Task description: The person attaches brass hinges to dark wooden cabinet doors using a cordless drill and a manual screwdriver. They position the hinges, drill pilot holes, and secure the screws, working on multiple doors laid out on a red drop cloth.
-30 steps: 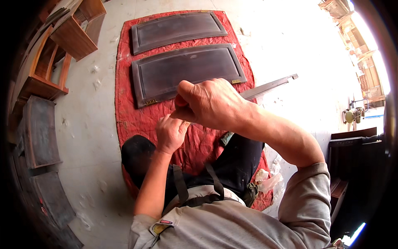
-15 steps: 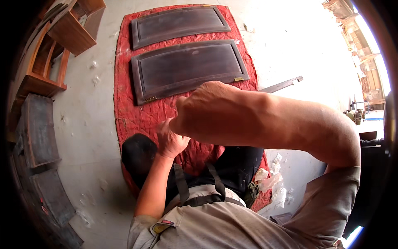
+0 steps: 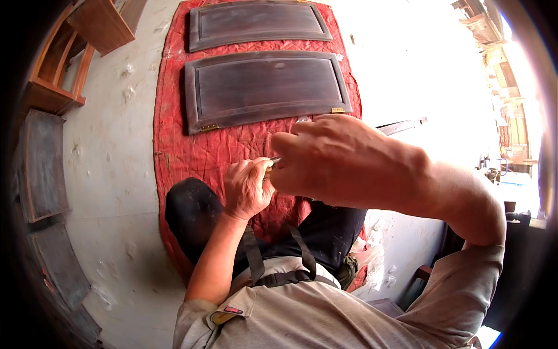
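My left hand [image 3: 249,187] is closed, its thumb and fingers pinching a small brass-coloured piece [image 3: 268,171] that shows only in part. Right beside it, my right hand [image 3: 325,160] is bent over at the wrist with its fingers curled. A thin metal tip [image 3: 275,158] pokes out between the two hands; the rest of it is hidden. Beyond them, a dark framed cabinet door [image 3: 267,87] lies flat on a red cloth [image 3: 180,163]. Small brass hinges [image 3: 209,127] sit along the door's near edge.
A second dark door [image 3: 261,24] lies farther off on the cloth. Wooden furniture [image 3: 55,96] and dark drawer-like boxes [image 3: 45,166] line the left side. Beyond the right hand lies a narrow dark strip [image 3: 402,125]. Crumpled plastic [image 3: 375,238] is near my right knee.
My right hand has shifted right and its wrist has turned, uncovering the brass-coloured piece and the metal tip. My left hand has moved slightly right. The whole view has shifted a little.
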`<state>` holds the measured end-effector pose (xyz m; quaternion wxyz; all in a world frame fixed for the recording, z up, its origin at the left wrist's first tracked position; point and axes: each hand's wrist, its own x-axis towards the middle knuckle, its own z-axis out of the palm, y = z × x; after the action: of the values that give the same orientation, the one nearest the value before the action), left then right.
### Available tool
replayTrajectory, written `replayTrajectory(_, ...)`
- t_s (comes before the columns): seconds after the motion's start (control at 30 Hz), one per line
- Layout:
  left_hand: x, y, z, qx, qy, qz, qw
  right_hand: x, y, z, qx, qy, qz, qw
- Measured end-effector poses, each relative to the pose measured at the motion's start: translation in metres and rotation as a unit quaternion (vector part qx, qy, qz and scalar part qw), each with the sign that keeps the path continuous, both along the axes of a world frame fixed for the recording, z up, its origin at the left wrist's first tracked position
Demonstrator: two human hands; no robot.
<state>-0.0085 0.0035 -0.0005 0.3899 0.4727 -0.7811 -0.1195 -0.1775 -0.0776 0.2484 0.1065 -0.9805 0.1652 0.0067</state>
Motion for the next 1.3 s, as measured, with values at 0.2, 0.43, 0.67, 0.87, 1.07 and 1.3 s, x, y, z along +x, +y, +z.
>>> replayTrajectory(0.2,0.001,-0.001,0.005,0.02,0.04,0.0,0.999,-0.007,0.011,-0.005,-0.042,0.01,0.035,0.998)
replayTrajectory(0.43,0.002,0.004,-0.003,0.016,0.037,0.001,0.999,0.007,0.008,0.018,-0.006,0.172,-0.007,0.985)
replayTrajectory(0.67,0.001,0.006,-0.007,0.011,0.043,0.007,0.999,0.03,0.018,0.025,-0.005,0.229,0.007,0.973)
replayTrajectory(0.87,-0.002,0.006,-0.004,0.012,0.06,0.017,0.998,0.025,0.036,0.016,0.039,0.219,-0.152,0.963)
replayTrajectory(1.07,-0.002,0.004,-0.004,-0.023,0.042,0.012,0.999,0.036,0.029,0.026,0.0,0.252,-0.08,0.964)
replayTrajectory(1.3,-0.005,0.011,-0.008,-0.018,0.068,0.006,0.998,0.036,0.034,0.022,0.015,0.238,-0.083,0.967)
